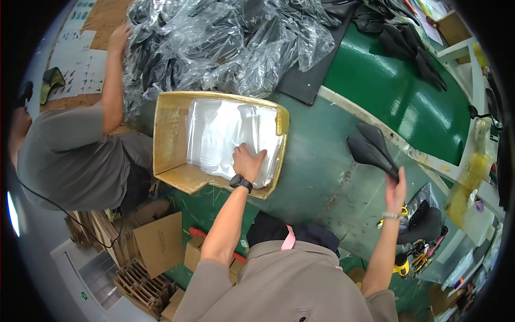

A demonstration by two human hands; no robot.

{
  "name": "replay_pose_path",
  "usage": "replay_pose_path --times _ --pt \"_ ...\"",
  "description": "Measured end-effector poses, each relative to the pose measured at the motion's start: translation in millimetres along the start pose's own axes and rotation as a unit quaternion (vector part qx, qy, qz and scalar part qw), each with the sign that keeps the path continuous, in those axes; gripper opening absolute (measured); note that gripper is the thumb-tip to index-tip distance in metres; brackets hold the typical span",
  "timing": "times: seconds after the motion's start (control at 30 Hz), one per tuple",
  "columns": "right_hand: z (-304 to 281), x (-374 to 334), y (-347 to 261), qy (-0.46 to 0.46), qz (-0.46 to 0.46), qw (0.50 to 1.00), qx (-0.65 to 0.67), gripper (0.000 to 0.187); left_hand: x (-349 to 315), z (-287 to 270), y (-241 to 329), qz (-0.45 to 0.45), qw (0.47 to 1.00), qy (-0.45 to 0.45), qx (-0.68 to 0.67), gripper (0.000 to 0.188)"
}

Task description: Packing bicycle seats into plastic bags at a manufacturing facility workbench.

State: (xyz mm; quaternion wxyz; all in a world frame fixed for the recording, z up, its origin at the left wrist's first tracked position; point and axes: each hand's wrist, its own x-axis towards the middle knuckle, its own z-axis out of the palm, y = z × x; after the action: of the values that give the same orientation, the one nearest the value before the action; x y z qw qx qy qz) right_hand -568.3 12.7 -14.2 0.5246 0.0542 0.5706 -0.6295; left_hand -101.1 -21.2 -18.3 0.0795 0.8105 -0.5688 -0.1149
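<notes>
Black bicycle saddle (370, 145) is off the bench top (306, 155) or just over it, right of the cardboard box (169, 134), nose toward the wearer; contact below can't be told. It's bare, no film on it, so bagging of this one looks not yet done. Clear plastic bags (217, 134) lie stacked in the box; none looks separated. Plastic-wrapped heap (214, 43) at the far side suggests plenty already bagged; dark saddle-like pieces (410, 51) at upper right look unwrapped, so probably more left.

Right hand (396, 189): fingers closed on the saddle's narrow nose. Left hand (247, 162): fingers partly spread, thumb out, resting on the bags; can't tell if a bag edge is pinched. Co-worker's hand (119, 38) is at the heap's left edge, grip unclear.
</notes>
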Motion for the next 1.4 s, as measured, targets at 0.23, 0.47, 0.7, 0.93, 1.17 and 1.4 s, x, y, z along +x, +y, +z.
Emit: replay_pose_path --times 0.23,0.47,0.7,0.93,1.17,1.4 --pt "-78.7 -60.2 85.0 -0.001 0.177 0.984 0.017 0.026 5.4 24.4 -39.0 -0.025 0.993 -0.020 -0.112 0.034" --pt "-59.8 -87.7 126.6 0.072 0.270 0.960 0.036 0.029 6.5 -18.3 -47.0 -0.095 0.972 -0.007 -0.214 0.049" --pt "19.1 -176.9 132.0 -0.239 0.150 0.924 -0.258 0.038 -73.9 -152.2 16.7 0.014 0.860 -0.110 -0.498 0.016" --pt "95.8 -203.7 120.2 -0.431 0.338 0.836 -0.003 0.077 -146.2 -244.6 17.7 0.027 0.625 -0.217 -0.750 0.042" --pt "52.5 -191.0 77.5 -0.502 0.248 0.829 0.010 0.077 -147.9 -190.8 31.3 -0.128 0.684 -0.251 -0.673 0.038" --pt "10.5 -165.9 92.3 -0.310 0.115 0.912 -0.241 0.029 -138.0 -99.8 34.3 -0.111 0.747 -0.289 -0.588 0.021"
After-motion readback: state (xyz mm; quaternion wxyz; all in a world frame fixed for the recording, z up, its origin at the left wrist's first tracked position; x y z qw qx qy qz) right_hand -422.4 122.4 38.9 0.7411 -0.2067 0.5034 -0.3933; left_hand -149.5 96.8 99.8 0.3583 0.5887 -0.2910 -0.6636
